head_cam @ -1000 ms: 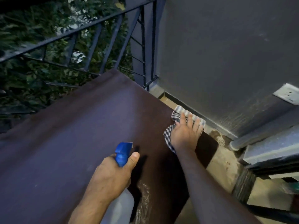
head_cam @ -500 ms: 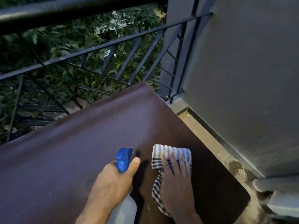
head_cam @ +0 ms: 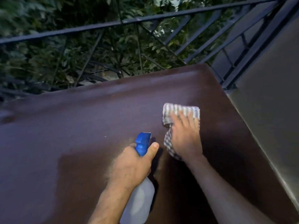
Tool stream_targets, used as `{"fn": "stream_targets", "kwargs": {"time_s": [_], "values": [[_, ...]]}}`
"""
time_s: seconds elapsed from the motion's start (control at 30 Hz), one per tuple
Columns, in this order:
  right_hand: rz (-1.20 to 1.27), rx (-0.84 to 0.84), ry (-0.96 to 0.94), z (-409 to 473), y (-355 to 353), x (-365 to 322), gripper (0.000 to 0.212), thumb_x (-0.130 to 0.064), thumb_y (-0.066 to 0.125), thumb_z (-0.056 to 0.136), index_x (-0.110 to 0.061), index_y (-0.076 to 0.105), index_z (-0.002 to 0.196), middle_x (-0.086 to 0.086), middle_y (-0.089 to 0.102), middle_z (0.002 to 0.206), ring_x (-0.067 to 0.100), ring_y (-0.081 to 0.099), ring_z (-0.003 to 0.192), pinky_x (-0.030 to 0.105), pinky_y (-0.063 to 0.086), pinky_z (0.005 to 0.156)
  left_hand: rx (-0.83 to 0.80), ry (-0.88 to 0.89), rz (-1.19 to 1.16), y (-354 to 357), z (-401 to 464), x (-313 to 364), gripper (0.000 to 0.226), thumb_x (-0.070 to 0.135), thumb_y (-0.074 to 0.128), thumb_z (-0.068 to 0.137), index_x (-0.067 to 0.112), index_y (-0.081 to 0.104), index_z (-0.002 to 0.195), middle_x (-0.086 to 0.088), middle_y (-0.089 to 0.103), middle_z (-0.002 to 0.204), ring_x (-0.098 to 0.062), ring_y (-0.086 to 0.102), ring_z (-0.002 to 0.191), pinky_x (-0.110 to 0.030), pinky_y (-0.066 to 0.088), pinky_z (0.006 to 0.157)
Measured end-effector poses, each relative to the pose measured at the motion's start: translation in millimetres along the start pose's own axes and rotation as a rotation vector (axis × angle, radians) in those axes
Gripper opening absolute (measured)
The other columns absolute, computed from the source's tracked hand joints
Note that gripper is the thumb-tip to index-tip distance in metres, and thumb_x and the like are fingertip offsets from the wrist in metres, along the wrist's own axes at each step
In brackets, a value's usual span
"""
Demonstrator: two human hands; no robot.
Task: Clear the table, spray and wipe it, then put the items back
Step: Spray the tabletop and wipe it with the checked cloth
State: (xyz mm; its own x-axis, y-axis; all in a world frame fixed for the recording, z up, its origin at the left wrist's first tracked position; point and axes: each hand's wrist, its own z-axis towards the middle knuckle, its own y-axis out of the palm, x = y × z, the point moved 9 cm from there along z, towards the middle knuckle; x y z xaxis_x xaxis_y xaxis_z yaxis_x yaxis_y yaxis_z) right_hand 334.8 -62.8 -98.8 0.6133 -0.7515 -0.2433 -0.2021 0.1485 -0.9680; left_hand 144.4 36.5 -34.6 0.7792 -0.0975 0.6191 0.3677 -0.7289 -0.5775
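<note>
A dark brown table (head_cam: 72, 151) fills most of the view, with nothing standing on it. My left hand (head_cam: 132, 165) grips a clear spray bottle (head_cam: 139, 202) with a blue trigger head, nozzle pointing away from me. My right hand (head_cam: 184, 136) lies flat, fingers spread, pressing a blue-and-white checked cloth (head_cam: 179, 112) onto the table's right part, just right of the bottle. Part of the cloth is hidden under the palm.
A black metal railing (head_cam: 129, 23) runs along the table's far edge, with green foliage (head_cam: 80, 50) behind it. A grey wall (head_cam: 271, 97) rises close along the table's right side.
My right hand has slid the cloth from the table's right edge by the wall inward and farther across the top. The left hand keeps the bottle. The view has swung toward the railing.
</note>
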Motion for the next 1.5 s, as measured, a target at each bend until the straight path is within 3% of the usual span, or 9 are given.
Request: {"fn": "stream_targets", "kwargs": {"time_s": [0.17,0.4,0.57,0.7,0.9,1.03,1.17,1.33,1.5], "values": [[0.014,-0.118,-0.373,-118.2,24.3,-87.3,0.066,-0.032,0.044,0.083,-0.018,0.045,0.147,0.008,0.044,0.153,0.039,0.034,0.145,0.056,0.021,0.117,0.037,-0.038,-0.02,-33.9,-23.9,-40.2,0.057,0.067,0.056,0.085,0.015,0.059,0.062,0.002,0.072,0.055,-0.008,0.065,0.052,-0.028,0.049,0.064],[-0.072,-0.133,-0.325,-53.7,40.9,-130.9,0.058,-0.027,0.041,0.097,-0.028,0.033,0.154,-0.001,0.018,0.167,0.027,0.005,0.155,0.048,0.002,0.124,0.1,-0.12,-0.037,-83.9,-43.8,-102.3,0.055,0.071,0.054,0.083,0.018,0.06,0.07,0.006,0.073,0.055,-0.006,0.065,0.055,-0.027,0.044,0.059],[0.09,-0.063,-0.261,10.9,36.7,-174.6,0.055,-0.023,0.042,0.102,-0.032,0.029,0.155,-0.001,0.025,0.165,0.027,0.008,0.154,0.046,0.003,0.125,0.148,-0.175,-0.096,-110.7,-58.2,-142.2,0.057,0.075,0.052,0.077,0.019,0.06,0.075,0.005,0.074,0.057,-0.002,0.064,0.051,-0.029,0.045,0.062],[0.084,-0.106,-0.43,-23.6,48.5,-222.3,0.054,-0.022,0.044,0.101,-0.032,0.034,0.154,-0.003,0.03,0.162,0.025,0.013,0.154,0.047,0.007,0.125,0.188,-0.197,-0.136,-130.2,-71.8,-165.7,0.055,0.074,0.053,0.076,0.02,0.059,0.074,0.008,0.073,0.056,0.002,0.061,0.046,-0.027,0.042,0.056],[0.123,-0.188,-0.761,-163.6,65.5,-266.2,0.055,-0.034,0.058,0.089,-0.029,0.049,0.144,0.0,0.048,0.151,0.031,0.036,0.145,0.055,0.026,0.118,0.178,-0.208,-0.145,-152.3,-74.4,-197.0,0.069,0.083,0.048,0.063,0.018,0.061,0.083,-0.003,0.077,0.076,-0.023,0.073,0.083,-0.035,0.055,0.073],[0.109,-0.156,-0.821,-195.6,71.2,-275.3,0.048,-0.037,0.054,0.088,-0.027,0.058,0.135,0.001,0.057,0.142,0.031,0.046,0.138,0.051,0.028,0.114,0.206,-0.175,-0.163,-170.1,-75.7,-208.5,0.064,0.081,0.049,0.064,0.019,0.059,0.081,-0.001,0.075,0.078,-0.024,0.072,0.086,-0.038,0.056,0.078],[0.082,-0.091,-0.755,-148.0,72.2,-303.1,0.045,-0.022,0.057,0.084,-0.012,0.065,0.128,0.016,0.062,0.135,0.045,0.052,0.129,0.063,0.04,0.105,0.202,-0.179,-0.175,-180.2,-82.5,-228.1,0.065,0.081,0.049,0.066,0.019,0.059,0.083,-0.001,0.073,0.078,-0.026,0.071,0.087,-0.041,0.056,0.082],[0.125,-0.081,-0.442,-65.9,86.2,-333.7,0.049,-0.031,0.05,0.101,-0.025,0.044,0.149,0.007,0.032,0.161,0.03,0.02,0.151,0.048,0.009,0.124,0.214,-0.217,-0.209,-191.7,-96.8,-261.6,0.061,0.081,0.05,0.067,0.02,0.05,0.072,0.006,0.061,0.066,-0.024,0.071,0.08,-0.038,0.049,0.068],[0.06,-0.082,-0.395,-72.3,93.0,-363.4,0.05,-0.039,0.041,0.102,-0.03,0.039,0.152,0.003,0.03,0.163,0.031,0.015,0.153,0.051,0.007,0.124,0.232,-0.215,-0.214,-211.8,-107.9,-293.0,0.059,0.078,0.048,0.069,0.019,0.05,0.07,0.003,0.065,0.066,-0.024,0.071,0.081,-0.039,0.05,0.073]]}}
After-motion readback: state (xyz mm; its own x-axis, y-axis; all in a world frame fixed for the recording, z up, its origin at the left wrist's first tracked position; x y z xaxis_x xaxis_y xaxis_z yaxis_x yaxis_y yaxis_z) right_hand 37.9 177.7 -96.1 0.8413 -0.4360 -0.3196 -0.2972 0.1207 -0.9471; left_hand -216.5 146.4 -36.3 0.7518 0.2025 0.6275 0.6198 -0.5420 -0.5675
